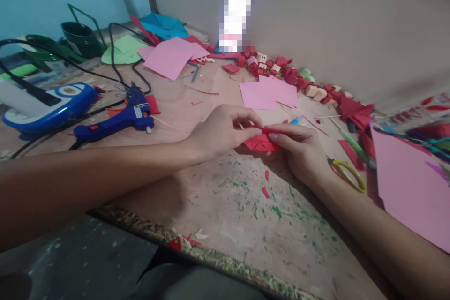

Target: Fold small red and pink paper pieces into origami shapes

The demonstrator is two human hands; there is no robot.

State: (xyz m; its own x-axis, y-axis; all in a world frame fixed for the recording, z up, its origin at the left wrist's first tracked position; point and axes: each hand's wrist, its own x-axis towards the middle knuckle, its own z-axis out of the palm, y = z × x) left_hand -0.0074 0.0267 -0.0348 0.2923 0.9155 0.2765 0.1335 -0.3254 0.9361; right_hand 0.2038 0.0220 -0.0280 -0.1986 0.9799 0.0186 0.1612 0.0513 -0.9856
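Shaggy tan table edge (158, 236) running nearest the camera, folded red paper piece (258, 144) being held beyond it

Past that edge, the left hand (225, 126) is pinching the paper piece's upper left part between thumb and fingers, while the right hand (304, 150) is clamping its right side, thumb on top. Both hands are holding the piece just above the pale wooden tabletop (218, 225), near its middle.

Two small red paper scraps (266, 191) are lying just nearer than the hands, among green specks. On the left, a dark blue glue gun (116, 124) is resting beside a blue-and-white plastic device (52, 108). Square pink paper sheets (172, 58) are lying at the far left, and smaller pink sheets (267, 93) are lying just beyond the hands. Red and pale wooden-looking cubes (291, 77) are lining the wall. On the right, yellow-handled scissors (349, 176) are lying near the right wrist, and a large pink sheet (413, 183) is covering the table's right side.
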